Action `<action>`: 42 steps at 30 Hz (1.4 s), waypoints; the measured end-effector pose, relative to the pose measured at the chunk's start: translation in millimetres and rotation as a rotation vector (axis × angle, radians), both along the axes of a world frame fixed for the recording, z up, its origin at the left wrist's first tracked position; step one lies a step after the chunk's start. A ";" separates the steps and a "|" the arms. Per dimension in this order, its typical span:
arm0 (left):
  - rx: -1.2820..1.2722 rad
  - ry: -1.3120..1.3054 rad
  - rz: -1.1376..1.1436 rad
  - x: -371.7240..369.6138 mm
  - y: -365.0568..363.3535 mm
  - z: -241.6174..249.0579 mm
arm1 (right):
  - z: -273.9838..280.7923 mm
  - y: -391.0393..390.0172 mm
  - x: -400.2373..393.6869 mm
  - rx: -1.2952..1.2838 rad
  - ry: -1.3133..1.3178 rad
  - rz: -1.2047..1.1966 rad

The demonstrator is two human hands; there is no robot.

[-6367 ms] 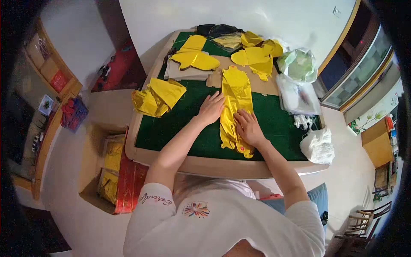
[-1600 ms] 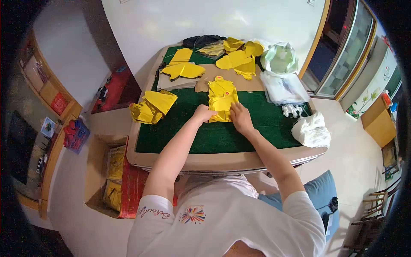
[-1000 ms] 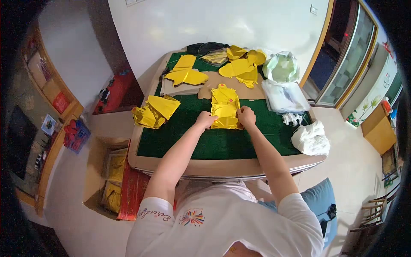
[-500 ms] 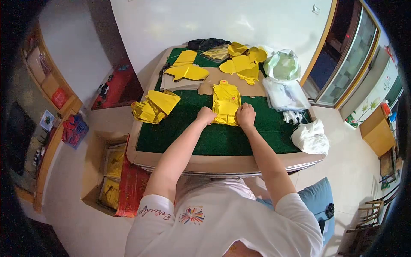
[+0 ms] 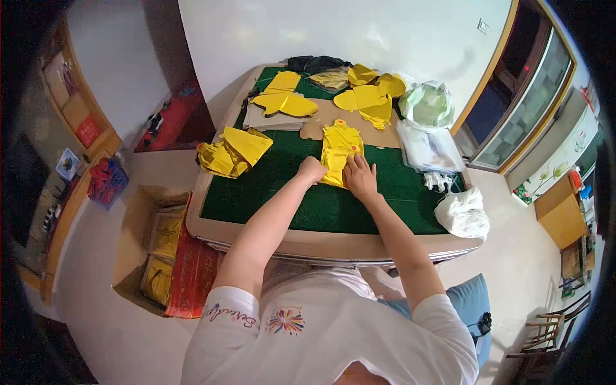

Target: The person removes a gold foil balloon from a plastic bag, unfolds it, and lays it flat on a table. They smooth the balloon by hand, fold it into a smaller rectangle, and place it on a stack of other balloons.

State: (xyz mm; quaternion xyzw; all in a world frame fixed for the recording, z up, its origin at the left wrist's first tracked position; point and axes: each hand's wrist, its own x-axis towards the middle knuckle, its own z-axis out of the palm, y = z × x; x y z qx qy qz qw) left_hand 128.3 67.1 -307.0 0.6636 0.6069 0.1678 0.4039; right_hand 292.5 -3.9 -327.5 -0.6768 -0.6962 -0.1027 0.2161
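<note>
A folded yellow foil piece [image 5: 342, 142] with small red spots lies upright in the frame on the green tabletop [image 5: 276, 199]. At its lower left edge my left hand [image 5: 311, 170] pinches the foil with curled fingers. My right hand [image 5: 361, 176] lies on its lower right part, fingers spread and pointing away from me. The foil under both hands is partly hidden. Beyond it is a brown cardboard sheet [image 5: 313, 128].
More yellow foil pieces lie at the left [image 5: 236, 153], back left [image 5: 285, 104] and back right [image 5: 366, 98]. Clear plastic bags [image 5: 433, 151] and a white bundle [image 5: 462, 213] sit at the right. An open carton [image 5: 138, 256] stands on the floor, lower left.
My right hand has moved left from the foil's right edge onto its surface, and its fingers have spread. My left hand stays at the left edge. The camera view has shifted slightly.
</note>
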 end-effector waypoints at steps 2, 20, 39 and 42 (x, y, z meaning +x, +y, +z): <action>0.007 -0.007 -0.005 -2.9 -2.5 3.7 | -8.5 3.0 2.6 -0.059 -0.059 -0.010; 0.318 -0.056 -0.006 -26.7 -55.7 12.6 | 5.2 -7.6 -2.5 -0.058 0.104 -0.042; 0.310 0.012 -0.141 -39.7 -53.5 13.4 | 0.1 -8.5 -2.9 -0.004 0.075 -0.032; 0.469 0.091 -0.155 -38.6 -68.9 22.9 | -0.7 -7.2 -4.2 -0.016 0.093 -0.054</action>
